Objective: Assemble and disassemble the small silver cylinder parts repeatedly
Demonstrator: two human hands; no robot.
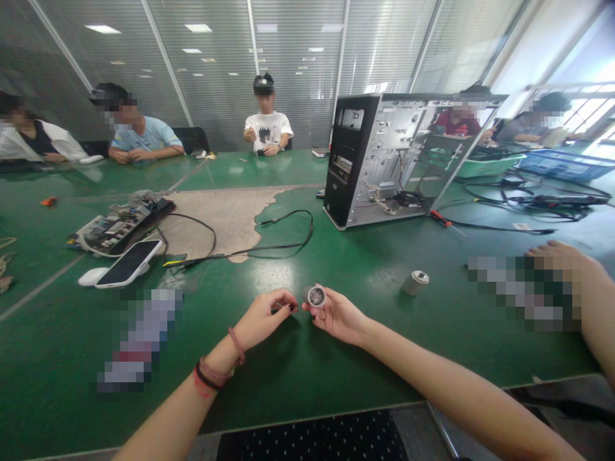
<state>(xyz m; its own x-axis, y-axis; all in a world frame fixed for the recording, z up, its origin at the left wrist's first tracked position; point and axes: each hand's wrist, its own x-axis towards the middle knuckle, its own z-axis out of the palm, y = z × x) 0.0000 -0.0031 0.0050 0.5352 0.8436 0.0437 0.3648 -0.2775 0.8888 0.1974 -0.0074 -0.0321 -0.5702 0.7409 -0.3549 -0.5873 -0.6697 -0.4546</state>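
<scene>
The right hand (339,315) pinches a small round metal cap (316,296), just beside the left hand (264,318), its fingers pressed together. A short metal cylinder (416,282) sits on the green surface (62,410) to the right.

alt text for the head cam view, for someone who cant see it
A person's right hand holds up a small round metal piece beside the pinched fingers of their left hand, above a green table. A short metal cylinder lies nearby, and an open computer case stands beyond.

Open computer tower (379,160) beside a red-handled screwdriver (441,219) and black cables (500,229)
</scene>
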